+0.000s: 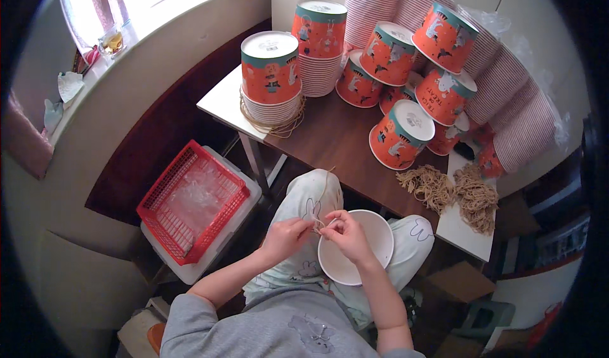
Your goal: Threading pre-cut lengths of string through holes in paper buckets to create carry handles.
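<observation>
My left hand (287, 238) and my right hand (346, 235) meet over my lap. Both pinch a thin tan cord (316, 225) between the fingertips; whether it is knotted there cannot be made out. A white-lined paper bucket (363, 264) rests between my thighs with its mouth up, and my right hand is above its left rim. On the table's right end lie two tangled bundles of tan cord, one nearer the middle (426, 186) and one at the edge (476, 199).
Orange paper buckets (396, 143) stand upside down on the brown table (330, 148), some piled on others. Behind them rise tall nested stacks (374, 6). More cord loops (274, 129) circle a left stack's base. A red basket (193, 199) holding clear plastic sits at left.
</observation>
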Tool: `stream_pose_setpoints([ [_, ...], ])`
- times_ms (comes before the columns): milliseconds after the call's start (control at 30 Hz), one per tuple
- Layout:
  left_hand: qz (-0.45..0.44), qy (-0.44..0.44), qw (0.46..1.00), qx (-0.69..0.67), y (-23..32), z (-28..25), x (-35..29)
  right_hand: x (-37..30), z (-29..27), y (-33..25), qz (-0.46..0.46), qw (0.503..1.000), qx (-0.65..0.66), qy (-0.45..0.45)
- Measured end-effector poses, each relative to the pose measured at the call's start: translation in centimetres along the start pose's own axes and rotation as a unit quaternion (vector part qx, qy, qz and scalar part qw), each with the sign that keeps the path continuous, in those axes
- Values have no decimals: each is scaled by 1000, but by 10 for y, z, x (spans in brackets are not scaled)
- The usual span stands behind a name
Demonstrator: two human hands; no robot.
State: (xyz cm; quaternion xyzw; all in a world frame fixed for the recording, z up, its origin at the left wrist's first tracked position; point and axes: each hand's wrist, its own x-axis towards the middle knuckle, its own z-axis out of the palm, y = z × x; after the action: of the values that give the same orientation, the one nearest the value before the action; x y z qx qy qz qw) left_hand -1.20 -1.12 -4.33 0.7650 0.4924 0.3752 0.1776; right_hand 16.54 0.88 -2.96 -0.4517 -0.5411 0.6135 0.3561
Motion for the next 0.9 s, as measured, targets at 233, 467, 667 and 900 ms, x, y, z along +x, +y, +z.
stream_pose_setpoints([
  [233,22,67,997,-16,-1,11,5,0,0,1,4,998,49,-37],
  [467,-4,94,991,-97,1,15,5,-1,-2,-2,7,999,22,-37],
  [667,125,150,977,80,4,10,7,-1,-3,1,-8,998,11,-54],
  [900,13,91,996,3,3,14,5,-1,0,-6,-4,999,30,-45],
])
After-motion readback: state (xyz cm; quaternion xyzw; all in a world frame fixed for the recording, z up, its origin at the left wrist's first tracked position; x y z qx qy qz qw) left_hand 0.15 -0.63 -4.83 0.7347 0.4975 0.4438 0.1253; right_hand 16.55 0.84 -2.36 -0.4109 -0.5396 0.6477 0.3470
